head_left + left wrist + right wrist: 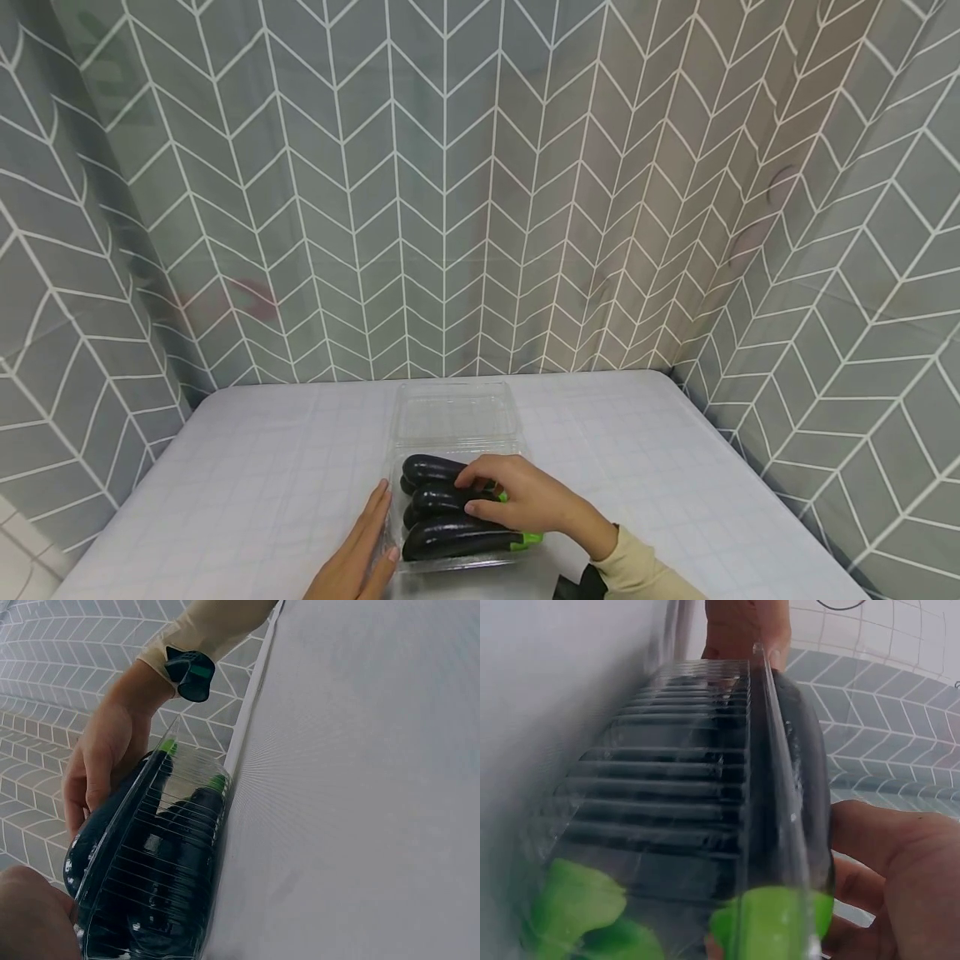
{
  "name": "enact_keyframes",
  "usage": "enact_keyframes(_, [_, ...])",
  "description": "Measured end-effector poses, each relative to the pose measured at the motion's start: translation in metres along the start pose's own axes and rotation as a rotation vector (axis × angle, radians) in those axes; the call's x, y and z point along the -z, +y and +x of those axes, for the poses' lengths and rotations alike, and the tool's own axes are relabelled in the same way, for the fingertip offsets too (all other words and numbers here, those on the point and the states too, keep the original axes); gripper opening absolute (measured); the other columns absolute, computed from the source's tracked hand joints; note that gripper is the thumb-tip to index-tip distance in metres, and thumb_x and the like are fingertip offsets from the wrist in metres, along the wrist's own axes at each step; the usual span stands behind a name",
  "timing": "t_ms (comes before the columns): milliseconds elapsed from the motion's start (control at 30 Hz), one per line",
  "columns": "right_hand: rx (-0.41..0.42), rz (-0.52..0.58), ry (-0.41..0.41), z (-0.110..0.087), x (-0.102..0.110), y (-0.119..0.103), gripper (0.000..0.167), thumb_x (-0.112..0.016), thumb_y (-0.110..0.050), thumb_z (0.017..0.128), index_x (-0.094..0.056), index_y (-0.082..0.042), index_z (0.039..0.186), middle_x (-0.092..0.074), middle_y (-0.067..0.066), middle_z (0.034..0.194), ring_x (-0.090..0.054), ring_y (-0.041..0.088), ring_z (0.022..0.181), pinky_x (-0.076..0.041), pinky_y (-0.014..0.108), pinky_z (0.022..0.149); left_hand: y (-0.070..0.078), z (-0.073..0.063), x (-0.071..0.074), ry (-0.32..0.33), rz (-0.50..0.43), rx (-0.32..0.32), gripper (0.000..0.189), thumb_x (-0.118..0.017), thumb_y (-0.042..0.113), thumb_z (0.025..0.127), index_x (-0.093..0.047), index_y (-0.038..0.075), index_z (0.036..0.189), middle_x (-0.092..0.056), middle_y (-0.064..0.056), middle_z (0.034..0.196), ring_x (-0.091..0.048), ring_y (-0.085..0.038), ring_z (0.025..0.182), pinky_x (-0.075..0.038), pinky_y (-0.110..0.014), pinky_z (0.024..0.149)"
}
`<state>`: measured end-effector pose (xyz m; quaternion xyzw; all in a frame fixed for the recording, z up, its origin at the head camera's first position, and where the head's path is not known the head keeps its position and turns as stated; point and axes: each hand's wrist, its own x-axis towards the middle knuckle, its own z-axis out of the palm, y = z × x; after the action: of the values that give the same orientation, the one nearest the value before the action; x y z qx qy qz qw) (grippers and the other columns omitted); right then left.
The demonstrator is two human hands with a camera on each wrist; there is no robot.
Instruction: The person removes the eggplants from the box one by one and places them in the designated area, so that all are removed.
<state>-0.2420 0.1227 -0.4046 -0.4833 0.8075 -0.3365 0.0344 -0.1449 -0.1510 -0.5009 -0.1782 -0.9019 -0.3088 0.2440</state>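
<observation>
Several glossy black eggplants with green caps lie side by side and stacked in a clear plastic box [457, 566]. The hinged lid [455, 414] lies folded back on its far side. My right hand [528, 496] reaches over from the right, thumb and fingers curled about the middle eggplant [431, 500] in the top layer. Nearest me is another eggplant [450, 537], its green cap at the right rim; a third eggplant [429, 468] lies on the far side. My left hand [356, 550] rests its straight fingers along the box's left wall. Through the ribbed wall, lower eggplants [154, 915] show in the left wrist view.
A white cloth covers the table [262, 475]. Grey curtains with white chevron lines [450, 208] stand behind it and on both sides. A black strap [581, 585] sits at the right wrist, beside a beige sleeve [645, 567].
</observation>
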Motion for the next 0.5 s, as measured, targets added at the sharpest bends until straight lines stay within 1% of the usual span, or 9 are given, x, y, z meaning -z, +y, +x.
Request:
enact_keyframes(200, [-0.031, 0.041, -0.02, 0.0016, 0.0008, 0.0032, 0.022, -0.073, -0.012, 0.099, -0.07, -0.005, 0.12, -0.073, 0.003, 0.107, -0.066, 0.005, 0.096, -0.057, 0.024, 0.077, 0.0005, 0.0004, -0.0001, -0.009, -0.002, 0.014, 0.068, -0.072, 0.016, 0.097, -0.043, -0.003, 0.155, -0.037, -0.016, 0.163, -0.043, -0.027, 0.14, -0.054, -0.051, 0.095])
enact_keyframes(267, [-0.039, 0.04, -0.021, 0.0016, 0.0008, 0.0043, 0.022, -0.074, -0.012, 0.099, -0.071, -0.005, 0.119, -0.073, 0.003, 0.106, -0.067, 0.006, 0.096, -0.057, 0.024, 0.077, 0.0002, 0.0005, -0.0004, -0.01, -0.002, 0.016, 0.068, -0.072, 0.016, 0.097, -0.043, -0.003, 0.155, -0.037, -0.016, 0.164, -0.043, -0.027, 0.14, -0.054, -0.051, 0.096])
enact_keyframes(500, [-0.076, 0.059, -0.027, 0.0003, 0.001, 0.0065, 0.025, -0.077, -0.012, 0.097, -0.071, -0.006, 0.121, -0.076, 0.002, 0.11, -0.069, 0.008, 0.101, -0.057, 0.024, 0.078, -0.0018, -0.0002, -0.0018, 0.018, 0.019, -0.022, 0.069, -0.074, 0.014, 0.094, -0.044, -0.005, 0.154, -0.038, -0.017, 0.162, -0.042, -0.028, 0.139, -0.055, -0.049, 0.095])
